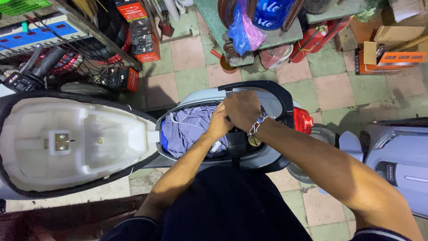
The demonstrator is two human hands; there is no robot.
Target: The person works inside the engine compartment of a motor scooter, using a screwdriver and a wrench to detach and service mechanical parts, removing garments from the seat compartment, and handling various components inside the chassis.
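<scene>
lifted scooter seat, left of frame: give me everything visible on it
The seat is flipped open, its underside facing up, lying left of the storage compartment. The underside is a moulded off-white plastic shell with ribs and recesses, edged all round by the black cover wrapped over the rim. A small metal latch bracket sits in a square recess near its middle-left. Its narrow end meets the scooter body at the hinge by the compartment. Neither hand touches it.

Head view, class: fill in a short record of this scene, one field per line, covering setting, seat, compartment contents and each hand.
Setting: tiled workshop floor
Vehicle: grey scooter
Seat: raised seat, white underside showing
Compartment contents: bluish-purple cloth
Left hand: inside the compartment, beside the cloth
Right hand: over the compartment's rear, chain bracelet on wrist
Held item: hidden by the hands
</scene>
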